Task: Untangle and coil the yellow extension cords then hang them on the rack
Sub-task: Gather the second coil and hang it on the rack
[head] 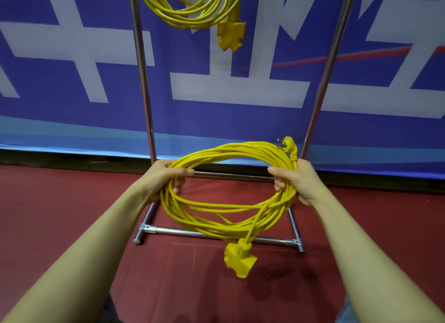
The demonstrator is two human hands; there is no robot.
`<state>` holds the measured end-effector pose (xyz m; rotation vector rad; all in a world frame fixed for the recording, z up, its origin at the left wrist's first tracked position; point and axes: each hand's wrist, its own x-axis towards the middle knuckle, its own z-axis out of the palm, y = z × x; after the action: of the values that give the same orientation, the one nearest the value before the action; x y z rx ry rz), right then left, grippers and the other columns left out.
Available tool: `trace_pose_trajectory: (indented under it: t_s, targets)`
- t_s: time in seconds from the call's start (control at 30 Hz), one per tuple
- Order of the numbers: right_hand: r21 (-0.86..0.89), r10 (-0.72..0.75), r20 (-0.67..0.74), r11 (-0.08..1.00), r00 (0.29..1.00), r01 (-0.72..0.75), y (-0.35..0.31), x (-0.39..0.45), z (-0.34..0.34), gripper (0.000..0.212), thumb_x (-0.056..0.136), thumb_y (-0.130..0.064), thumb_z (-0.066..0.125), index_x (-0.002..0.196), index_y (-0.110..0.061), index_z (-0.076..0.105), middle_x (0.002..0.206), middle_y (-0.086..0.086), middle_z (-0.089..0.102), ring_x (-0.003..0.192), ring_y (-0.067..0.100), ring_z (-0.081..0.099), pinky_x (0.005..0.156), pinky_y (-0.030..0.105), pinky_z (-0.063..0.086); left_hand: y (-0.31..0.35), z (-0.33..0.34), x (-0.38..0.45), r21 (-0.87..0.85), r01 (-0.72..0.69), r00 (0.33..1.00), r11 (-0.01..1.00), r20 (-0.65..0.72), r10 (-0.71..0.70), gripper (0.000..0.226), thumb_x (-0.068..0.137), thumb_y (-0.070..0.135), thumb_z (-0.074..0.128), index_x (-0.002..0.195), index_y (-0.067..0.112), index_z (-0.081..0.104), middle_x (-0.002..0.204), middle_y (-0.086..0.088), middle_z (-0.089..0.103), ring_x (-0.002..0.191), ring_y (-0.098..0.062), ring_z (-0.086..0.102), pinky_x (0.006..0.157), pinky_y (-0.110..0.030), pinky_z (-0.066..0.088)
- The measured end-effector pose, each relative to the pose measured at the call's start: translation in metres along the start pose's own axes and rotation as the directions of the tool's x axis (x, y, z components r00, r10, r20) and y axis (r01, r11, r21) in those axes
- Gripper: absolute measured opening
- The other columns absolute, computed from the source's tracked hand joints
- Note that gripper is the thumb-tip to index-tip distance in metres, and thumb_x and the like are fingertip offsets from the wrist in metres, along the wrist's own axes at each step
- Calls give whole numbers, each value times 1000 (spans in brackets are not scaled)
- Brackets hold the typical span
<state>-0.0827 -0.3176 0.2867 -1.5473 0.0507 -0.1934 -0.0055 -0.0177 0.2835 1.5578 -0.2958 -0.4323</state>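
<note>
I grip the coiled cord [228, 190] at mid-frame, my left hand [166, 178] curled round its left side and my right hand [297, 180] round its right, near the plug [287, 146]. The loops sit loose; lifted carelessly they could slip apart, and the dangling socket [239, 259] could snag the rack [142, 82]. The rack's top bar is cut off, so I cannot see how the hung cord [192, 10], upper centre, hangs.

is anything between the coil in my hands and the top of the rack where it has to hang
Nothing visible blocks the way. Both the left hand and right hand hold the coiled cord before the rack. Another coiled cord already hangs up there, centre-left; the top bar itself is out of view.
</note>
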Motion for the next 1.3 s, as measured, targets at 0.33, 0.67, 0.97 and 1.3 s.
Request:
trace_pose_trajectory:
  t_s: [0.33, 0.67, 0.97, 1.3]
  targets:
    - [-145, -29, -21, 989, 999, 26, 16, 20, -6, 20, 85, -1, 64, 69, -5, 53, 41, 2, 43, 37, 14, 43, 46, 27, 43, -8, -12, 33, 189, -42, 972, 981, -220, 84, 33, 72, 9, 81, 85, -14, 62, 53, -6, 47, 45, -13, 39, 42, -19, 31]
    - [-104, 105, -32, 989, 994, -108, 13, 112, -34, 18, 85, -1, 64, 72, -8, 53, 51, 7, 37, 37, 13, 38, 44, 28, 39, 11, -9, 121, 96, 69, 973, 993, -228, -45, 22, 77, 11, 77, 67, 7, 57, 46, -3, 51, 38, -13, 52, 40, -20, 43]
    - [-136, 162, -60, 976, 985, -169, -127, 144, -57, 21, 85, 2, 62, 71, -9, 53, 48, 3, 39, 37, 12, 37, 43, 27, 37, 149, 9, 140, 152, 112, 965, 982, -252, -71, 23, 75, 18, 80, 76, 2, 64, 53, 0, 49, 47, -9, 42, 50, -25, 34]
    - [-277, 220, 92, 943, 971, -187, -363, 148, -57, 20, 85, 0, 64, 71, -9, 52, 40, -2, 40, 36, 12, 37, 49, 29, 35, 309, 44, 90, 173, 179, 975, 968, -161, -152, 14, 77, 7, 77, 82, 4, 65, 66, -10, 67, 56, -12, 60, 56, -25, 47]
